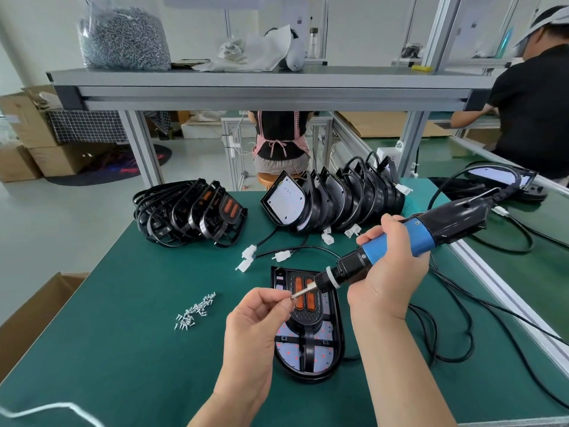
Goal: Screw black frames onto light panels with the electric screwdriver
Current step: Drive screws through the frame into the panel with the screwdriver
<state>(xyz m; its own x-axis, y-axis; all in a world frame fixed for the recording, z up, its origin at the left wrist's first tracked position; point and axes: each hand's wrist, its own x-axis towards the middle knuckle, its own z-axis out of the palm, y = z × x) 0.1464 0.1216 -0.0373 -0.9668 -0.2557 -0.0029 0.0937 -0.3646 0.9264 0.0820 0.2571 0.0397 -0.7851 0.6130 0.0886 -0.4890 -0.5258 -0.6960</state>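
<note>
Matt green table mat (129,349), glossy black plastic frame (337,331), shiny metal screws (195,311), blue metallic screwdriver (397,241)

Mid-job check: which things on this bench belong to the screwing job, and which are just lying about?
Job: electric screwdriver in right hand; screw pinched by left hand; framed light panel; loose screws; stacked black frames; stacked light panels.
Lying about: bag of screws on shelf; crumpled paper; cardboard box.

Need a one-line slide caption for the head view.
Left hand pinches a screw at the bit of the electric screwdriver gripped by the right hand, above a framed light panel.
</note>
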